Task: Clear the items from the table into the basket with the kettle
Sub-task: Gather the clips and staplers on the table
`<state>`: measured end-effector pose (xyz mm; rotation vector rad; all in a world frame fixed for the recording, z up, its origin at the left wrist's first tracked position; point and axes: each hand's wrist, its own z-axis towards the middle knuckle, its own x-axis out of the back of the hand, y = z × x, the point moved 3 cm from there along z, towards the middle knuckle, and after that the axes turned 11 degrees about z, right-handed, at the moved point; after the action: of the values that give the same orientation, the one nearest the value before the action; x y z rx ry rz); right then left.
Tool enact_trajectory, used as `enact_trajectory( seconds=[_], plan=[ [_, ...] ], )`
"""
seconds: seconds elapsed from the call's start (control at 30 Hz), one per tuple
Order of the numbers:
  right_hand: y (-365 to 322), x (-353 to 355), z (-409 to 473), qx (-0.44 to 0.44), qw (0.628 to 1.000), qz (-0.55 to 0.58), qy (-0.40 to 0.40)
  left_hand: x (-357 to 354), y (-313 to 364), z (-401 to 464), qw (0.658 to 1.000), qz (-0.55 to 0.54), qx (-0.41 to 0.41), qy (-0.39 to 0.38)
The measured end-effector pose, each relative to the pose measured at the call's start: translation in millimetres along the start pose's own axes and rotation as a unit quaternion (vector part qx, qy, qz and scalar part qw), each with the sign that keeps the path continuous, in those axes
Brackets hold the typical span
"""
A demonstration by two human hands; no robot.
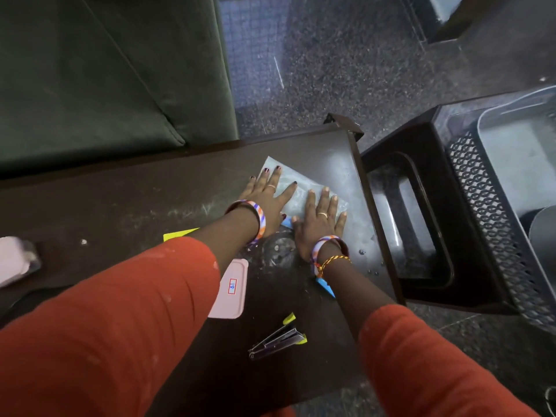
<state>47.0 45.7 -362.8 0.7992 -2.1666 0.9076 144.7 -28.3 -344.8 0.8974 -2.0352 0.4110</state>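
A shiny grey flat sheet (304,183) lies near the far right corner of the dark table (150,200). My left hand (267,197) rests flat on its left part, fingers spread. Flat on its near right part rests my right hand (319,219), fingers apart. A blue item (326,287) pokes out under my right wrist. To the right of the table stands a dark perforated basket (487,212); a rounded grey shape (544,233) at the frame edge inside it may be the kettle.
On the table lie a pink lid (230,291), a stapler (278,341) with yellow-green trim, a yellow paper (177,234), a clear round disc (279,248) and a pink object (15,260) at the left edge. A green sofa (105,70) is behind; a dark stool (421,221) holds the basket.
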Motion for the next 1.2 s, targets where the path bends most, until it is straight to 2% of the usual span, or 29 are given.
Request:
enact_trajectory(
  seconds=[0.17, 0.4, 0.5, 0.6, 0.67, 0.73, 0.87, 0.93, 1.07, 1.2],
  plan=[
    [-14.5, 22.4, -32.3, 0.068, 0.994, 0.040, 0.076, 27.3, 11.7, -41.5, 0.988, -0.093, 0.028, 0.121],
    [-21.6, 23.8, -116.3, 0.184, 0.978, 0.085, 0.048, 32.1, 26.8, -139.2, 0.944, -0.261, 0.070, 0.189],
    [-16.2, 10.9, -150.6, 0.200, 0.976, 0.090, 0.010, 16.6, 39.3, -177.5, 0.938, -0.276, 0.090, 0.188],
    [-4.9, -11.4, -179.8, 0.223, 0.971, 0.086, 0.004, -9.9, 55.8, -208.9, 0.941, -0.285, 0.108, 0.145],
    [3.6, -23.7, -199.5, 0.208, 0.972, 0.080, -0.071, -29.6, 68.0, -223.8, 0.942, -0.297, 0.111, 0.114],
    [17.0, -34.2, -215.1, 0.198, 0.969, 0.074, -0.131, -48.2, 80.4, -232.8, 0.946, -0.290, 0.113, 0.087],
    [42.8, -45.0, -220.8, 0.184, 0.973, 0.034, -0.138, -76.1, 104.9, -230.1, 0.963, -0.243, 0.108, 0.050],
    [52.1, -43.3, -210.0, 0.160, 0.980, 0.024, -0.113, -82.6, 112.7, -216.0, 0.971, -0.213, 0.096, 0.057],
    [57.8, -30.1, -175.0, 0.123, 0.991, 0.051, -0.007, -86.2, 118.9, -180.0, 0.982, -0.153, 0.078, 0.077],
    [67.0, -30.7, -138.4, 0.075, 0.997, 0.024, 0.021, -98.1, 121.9, -161.9, 0.989, -0.106, 0.080, 0.066]
  ],
)
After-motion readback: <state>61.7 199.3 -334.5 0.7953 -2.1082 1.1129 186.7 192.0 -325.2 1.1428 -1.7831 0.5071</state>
